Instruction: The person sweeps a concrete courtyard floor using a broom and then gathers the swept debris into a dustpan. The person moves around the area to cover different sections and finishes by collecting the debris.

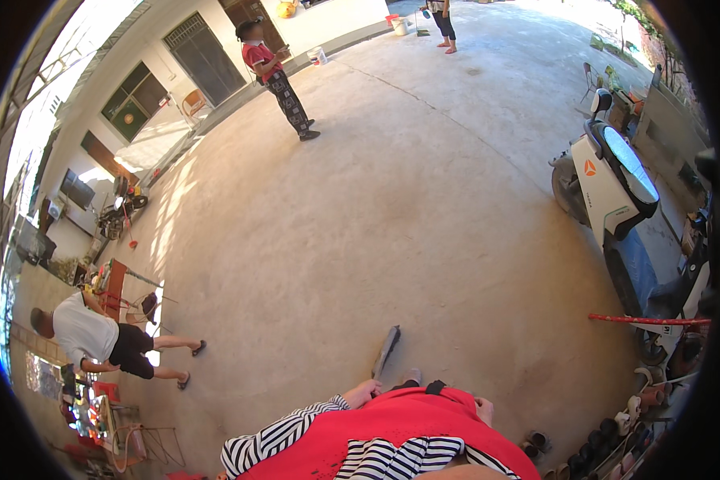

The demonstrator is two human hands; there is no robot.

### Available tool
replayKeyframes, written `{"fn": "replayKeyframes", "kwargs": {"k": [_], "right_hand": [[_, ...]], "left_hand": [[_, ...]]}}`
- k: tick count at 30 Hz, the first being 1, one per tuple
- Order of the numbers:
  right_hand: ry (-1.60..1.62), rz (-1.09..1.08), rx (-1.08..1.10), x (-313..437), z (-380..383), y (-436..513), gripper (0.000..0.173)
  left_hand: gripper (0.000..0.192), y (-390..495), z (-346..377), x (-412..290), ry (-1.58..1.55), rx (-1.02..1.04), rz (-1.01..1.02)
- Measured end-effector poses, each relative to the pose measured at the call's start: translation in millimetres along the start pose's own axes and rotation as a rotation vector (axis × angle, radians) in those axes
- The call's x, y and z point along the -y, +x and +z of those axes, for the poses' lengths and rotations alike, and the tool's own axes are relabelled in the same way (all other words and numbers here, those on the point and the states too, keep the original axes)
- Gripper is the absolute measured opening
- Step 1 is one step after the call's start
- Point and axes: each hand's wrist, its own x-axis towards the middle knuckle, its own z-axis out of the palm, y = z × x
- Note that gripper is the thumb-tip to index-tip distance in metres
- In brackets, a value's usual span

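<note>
My left hand (363, 393) is at the front of my red apron, with its fingers closed round the near end of a long, narrow grey object (387, 351). That object slants away from me above the concrete floor; its exact kind is unclear. On the other side of the apron (420, 411), my right hand (485, 410) hangs close to the cloth. Its fingers are partly hidden, and whether it holds anything cannot be told. The tip of one of my shoes (413, 375) shows between the hands.
A white electric scooter (612, 180) stands at the right, near a red pole (648, 320) and rows of shoes (606, 429). One person (282, 90) stands ahead, another (446, 24) farther off, and a third (114, 342) at the left beside tables and stools.
</note>
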Motion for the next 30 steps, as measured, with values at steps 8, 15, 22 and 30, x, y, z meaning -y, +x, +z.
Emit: {"fn": "replayKeyframes", "kwargs": {"k": [8, 15, 22, 30], "right_hand": [[-0.017, 0.019, -0.021, 3, 19, -11, 0.03], [-0.007, -0.024, -0.026, 0, 31, -19, 0.027], [-0.015, -0.016, -0.046, -3, 35, -22, 0.027], [-0.023, 0.003, -0.03, -6, 33, -19, 0.026]], "left_hand": [[0.024, 3, -18, -12, 0.045, -0.002, 0.017], [0.024, 40, -44, -17, 0.105, -0.051, 0.097], [0.024, -1, -39, -14, 0.081, 0.13, 0.001], [0.025, -33, -14, -5, 0.121, 0.016, 0.059]]}}
